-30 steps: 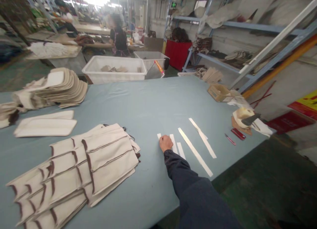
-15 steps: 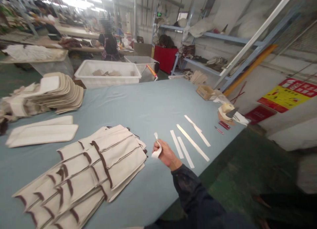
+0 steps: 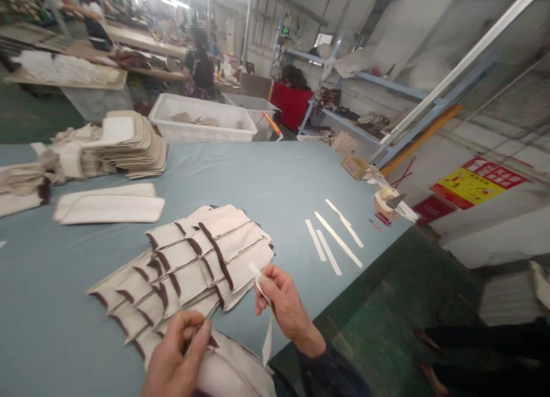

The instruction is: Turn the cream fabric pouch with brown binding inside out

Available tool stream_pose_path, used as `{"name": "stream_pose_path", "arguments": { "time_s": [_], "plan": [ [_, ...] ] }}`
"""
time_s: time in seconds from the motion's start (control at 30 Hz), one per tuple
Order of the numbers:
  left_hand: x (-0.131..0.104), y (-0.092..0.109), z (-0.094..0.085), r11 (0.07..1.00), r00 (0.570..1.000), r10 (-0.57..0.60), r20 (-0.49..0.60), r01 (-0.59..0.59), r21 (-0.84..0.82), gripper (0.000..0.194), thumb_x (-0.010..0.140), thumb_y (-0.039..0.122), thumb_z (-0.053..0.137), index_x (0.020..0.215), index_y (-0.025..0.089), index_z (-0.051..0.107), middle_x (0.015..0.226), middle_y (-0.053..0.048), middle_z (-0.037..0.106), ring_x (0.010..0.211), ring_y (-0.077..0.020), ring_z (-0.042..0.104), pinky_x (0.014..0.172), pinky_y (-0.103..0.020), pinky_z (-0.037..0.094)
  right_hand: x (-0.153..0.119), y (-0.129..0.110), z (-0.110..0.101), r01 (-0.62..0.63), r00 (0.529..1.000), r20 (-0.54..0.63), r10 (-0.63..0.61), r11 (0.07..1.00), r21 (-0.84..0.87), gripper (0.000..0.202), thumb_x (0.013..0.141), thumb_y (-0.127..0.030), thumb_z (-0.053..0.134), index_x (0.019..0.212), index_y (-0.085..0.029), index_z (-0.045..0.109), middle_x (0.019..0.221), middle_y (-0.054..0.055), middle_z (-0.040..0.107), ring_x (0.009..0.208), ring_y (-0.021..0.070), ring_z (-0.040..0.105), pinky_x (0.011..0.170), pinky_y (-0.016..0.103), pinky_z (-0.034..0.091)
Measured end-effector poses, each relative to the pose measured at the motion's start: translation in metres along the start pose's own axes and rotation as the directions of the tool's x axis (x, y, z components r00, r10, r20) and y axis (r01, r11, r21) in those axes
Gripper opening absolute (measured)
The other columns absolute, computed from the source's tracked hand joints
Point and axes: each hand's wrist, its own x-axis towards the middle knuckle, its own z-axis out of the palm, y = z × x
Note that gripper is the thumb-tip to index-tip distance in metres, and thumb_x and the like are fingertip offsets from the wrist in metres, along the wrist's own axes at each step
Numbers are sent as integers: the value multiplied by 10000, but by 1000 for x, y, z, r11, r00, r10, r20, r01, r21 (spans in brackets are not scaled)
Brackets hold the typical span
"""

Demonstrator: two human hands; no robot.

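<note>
My right hand [image 3: 281, 299] pinches a thin white strip [image 3: 267, 342], one end poking up past the fingers and the other hanging below. Lower left, my left hand [image 3: 183, 351] is closed on the edge of a cream fabric piece [image 3: 236, 365] with dark brown trim, close to my body. Just beyond both hands lies a fanned stack of similar cream fabric pieces [image 3: 184, 259] with brown edging. Several white strips [image 3: 337, 236] lie apart on the blue-grey table to the right of my right hand.
Cream padded panels [image 3: 109, 205] and a tall pile of panels [image 3: 137, 145] sit at the left. A white plastic bin [image 3: 204, 119] stands past the far table edge [image 3: 240, 148]. Tape rolls [image 3: 387, 199] lie at the right edge. Someone's legs [image 3: 481, 351] show lower right.
My right hand has drawn back toward me with the strip. My left hand has come into view, holding a fabric piece. The view has shifted, so the stack appears further right.
</note>
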Motion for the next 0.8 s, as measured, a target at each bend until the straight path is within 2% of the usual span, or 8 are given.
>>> {"name": "stream_pose_path", "arguments": {
  "time_s": [0.07,0.13,0.23,0.37,0.53,0.6,0.7,0.8],
  "plan": [
    [-4,6,3,993,996,-52,75,60,-103,540,847,706,656,1062,211,631,642,50,589,559,-166,530,518,-236,419,-8,-7,1,113,992,-14,-129,913,-391,273,939,-452,659,852,-211,563,707,-27,547,602,123,484,605,263,436],
    [-6,12,4,980,981,-79,178,109,-167,494,863,646,667,1073,199,655,624,56,545,553,-153,504,516,-229,394,-15,-15,0,228,971,94,-219,733,-641,153,970,-313,610,867,-200,615,756,1,619,682,139,552,689,276,445],
    [-7,19,6,964,950,-77,303,149,-222,441,810,548,749,1073,200,682,716,24,625,658,-166,558,604,-238,443,-23,-25,-5,382,924,302,-234,557,-737,131,998,-242,560,903,-203,641,781,14,655,696,148,591,709,278,446],
    [-7,28,16,958,929,-87,360,177,-225,431,773,561,774,950,177,693,714,14,616,665,-160,544,617,-238,435,-29,-30,-12,487,872,443,-209,463,-740,142,1019,-243,540,940,-220,656,824,30,691,744,167,637,699,278,442],
    [-16,31,33,955,941,-146,304,214,-204,484,777,624,748,697,177,580,585,47,486,540,-107,408,517,-210,323,-38,-27,-26,442,881,452,-141,583,-681,125,991,-218,561,906,-222,652,840,24,695,766,167,637,728,280,444],
    [-23,32,37,962,940,-152,306,212,-174,473,802,615,731,707,179,576,592,40,504,545,-110,419,514,-208,322,-42,-24,-33,325,920,384,-77,697,-639,64,952,-234,613,992,-214,659,854,13,688,756,158,625,726,277,449],
    [-31,35,44,981,943,-117,311,158,-111,454,842,599,696,722,171,602,607,36,499,559,-114,416,518,-211,321,-47,-19,-40,90,939,329,95,858,-506,319,895,-287,678,1194,-197,613,815,-25,644,686,130,568,663,254,432],
    [-37,39,50,994,945,-76,319,96,-45,441,870,579,664,740,158,640,629,27,504,584,-121,426,537,-215,333,-50,-15,-42,-51,915,348,203,916,-399,260,894,-381,680,1047,-175,636,762,-37,581,649,110,489,608,238,386]
  ]
}}
